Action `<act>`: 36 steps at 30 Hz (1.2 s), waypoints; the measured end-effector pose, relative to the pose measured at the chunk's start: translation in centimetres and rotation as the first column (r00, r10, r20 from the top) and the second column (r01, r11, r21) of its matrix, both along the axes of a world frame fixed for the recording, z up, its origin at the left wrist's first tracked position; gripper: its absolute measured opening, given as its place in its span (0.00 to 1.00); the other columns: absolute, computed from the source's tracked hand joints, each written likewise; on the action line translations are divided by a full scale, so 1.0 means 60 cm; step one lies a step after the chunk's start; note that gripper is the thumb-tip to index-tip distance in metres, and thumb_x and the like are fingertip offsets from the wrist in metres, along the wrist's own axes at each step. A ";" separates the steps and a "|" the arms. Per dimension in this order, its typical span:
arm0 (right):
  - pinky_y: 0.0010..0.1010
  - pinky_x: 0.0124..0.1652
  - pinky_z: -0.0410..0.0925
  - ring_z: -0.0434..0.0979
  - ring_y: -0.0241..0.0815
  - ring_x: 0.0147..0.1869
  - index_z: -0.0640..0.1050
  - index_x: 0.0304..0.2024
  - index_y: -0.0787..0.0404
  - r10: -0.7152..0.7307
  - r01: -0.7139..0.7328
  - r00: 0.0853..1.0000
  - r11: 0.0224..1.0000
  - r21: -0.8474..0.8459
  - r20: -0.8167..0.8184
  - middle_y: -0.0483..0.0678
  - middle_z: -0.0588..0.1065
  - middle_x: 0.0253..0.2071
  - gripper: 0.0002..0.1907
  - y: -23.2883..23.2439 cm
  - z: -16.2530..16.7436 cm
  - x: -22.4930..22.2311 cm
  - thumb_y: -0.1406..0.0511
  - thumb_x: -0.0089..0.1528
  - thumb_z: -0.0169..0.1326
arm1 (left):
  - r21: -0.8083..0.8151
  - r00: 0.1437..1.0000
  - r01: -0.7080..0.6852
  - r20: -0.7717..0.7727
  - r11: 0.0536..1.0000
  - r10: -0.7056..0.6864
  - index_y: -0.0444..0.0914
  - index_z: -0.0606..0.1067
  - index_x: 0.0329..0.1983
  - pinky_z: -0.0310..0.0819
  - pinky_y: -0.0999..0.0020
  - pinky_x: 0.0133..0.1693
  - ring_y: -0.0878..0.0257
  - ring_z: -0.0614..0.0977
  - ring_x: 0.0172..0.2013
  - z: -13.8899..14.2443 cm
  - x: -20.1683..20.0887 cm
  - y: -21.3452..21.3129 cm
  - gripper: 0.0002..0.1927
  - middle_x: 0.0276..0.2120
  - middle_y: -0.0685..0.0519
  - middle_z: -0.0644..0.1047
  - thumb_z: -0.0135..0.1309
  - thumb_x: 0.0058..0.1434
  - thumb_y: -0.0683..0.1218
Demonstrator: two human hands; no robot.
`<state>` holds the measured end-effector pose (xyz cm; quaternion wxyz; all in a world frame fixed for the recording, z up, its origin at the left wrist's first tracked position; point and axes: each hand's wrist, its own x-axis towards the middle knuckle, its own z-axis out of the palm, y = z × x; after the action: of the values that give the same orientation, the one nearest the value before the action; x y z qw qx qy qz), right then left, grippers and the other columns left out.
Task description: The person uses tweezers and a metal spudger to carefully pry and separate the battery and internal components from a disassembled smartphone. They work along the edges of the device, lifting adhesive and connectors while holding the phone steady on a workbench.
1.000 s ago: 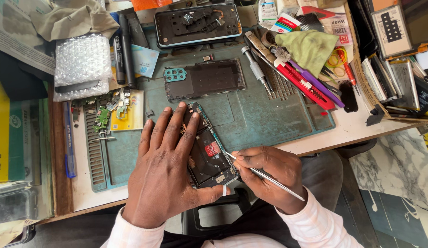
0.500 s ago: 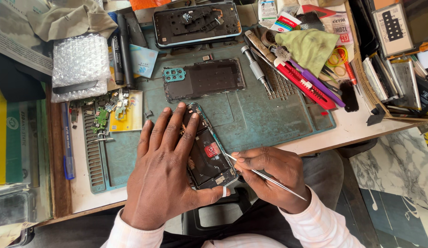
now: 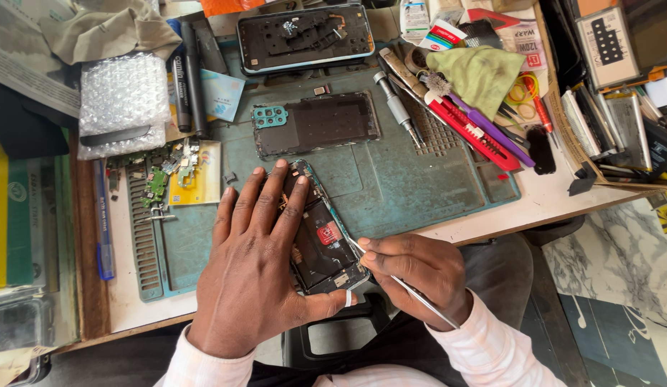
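Pressing flat, the fingers (image 3: 265,208) of the left hand (image 3: 258,276) lie spread over an opened phone (image 3: 320,240), pinning it at the near edge of the green mat (image 3: 412,186) on the desk (image 3: 555,201). The right hand (image 3: 419,276) has its fingers pinched shut on thin metal tweezers (image 3: 409,287), whose tip touches the phone's right edge. Nothing has shifted over the last second: both hands keep the same pose, so the work looks like slow, fine probing. Farther up the mat lie a detached back cover (image 3: 319,123), a second opened phone (image 3: 305,36) and a red knife (image 3: 473,132).
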<state>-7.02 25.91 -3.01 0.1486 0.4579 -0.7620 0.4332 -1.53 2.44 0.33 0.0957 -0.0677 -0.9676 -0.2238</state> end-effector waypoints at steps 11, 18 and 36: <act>0.29 0.39 0.79 0.86 0.44 0.42 0.77 0.39 0.65 -0.043 0.043 0.999 0.999 -0.019 0.004 0.54 0.81 0.42 0.12 -0.006 -0.006 0.004 0.75 0.56 0.67 | 0.010 1.000 -0.002 0.001 1.000 0.001 0.35 0.60 0.72 0.41 0.42 0.68 0.38 0.56 0.71 0.002 0.000 0.001 0.69 0.71 0.36 0.58 0.60 0.35 0.81; 0.29 0.42 0.80 0.87 0.44 0.44 0.77 0.38 0.63 -0.034 0.039 0.994 0.998 -0.039 0.108 0.55 0.82 0.42 0.11 -0.003 -0.002 0.001 0.74 0.57 0.66 | 0.023 1.000 0.000 -0.019 1.000 0.001 0.34 0.60 0.72 0.41 0.42 0.68 0.37 0.55 0.71 0.002 0.000 0.000 0.68 0.71 0.36 0.59 0.60 0.37 0.81; 0.29 0.42 0.80 0.88 0.44 0.44 0.78 0.38 0.63 -0.055 0.059 0.986 0.998 -0.019 0.157 0.53 0.83 0.42 0.08 -0.003 0.004 0.004 0.74 0.59 0.64 | 0.001 1.000 -0.002 -0.016 1.000 0.002 0.35 0.60 0.72 0.40 0.42 0.68 0.38 0.55 0.71 0.001 0.001 -0.001 0.68 0.71 0.36 0.59 0.59 0.37 0.82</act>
<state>-6.79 25.72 -2.79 0.1063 0.3987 -0.7789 0.4723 -1.49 2.39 0.40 0.1036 -0.0686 -0.9667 -0.2236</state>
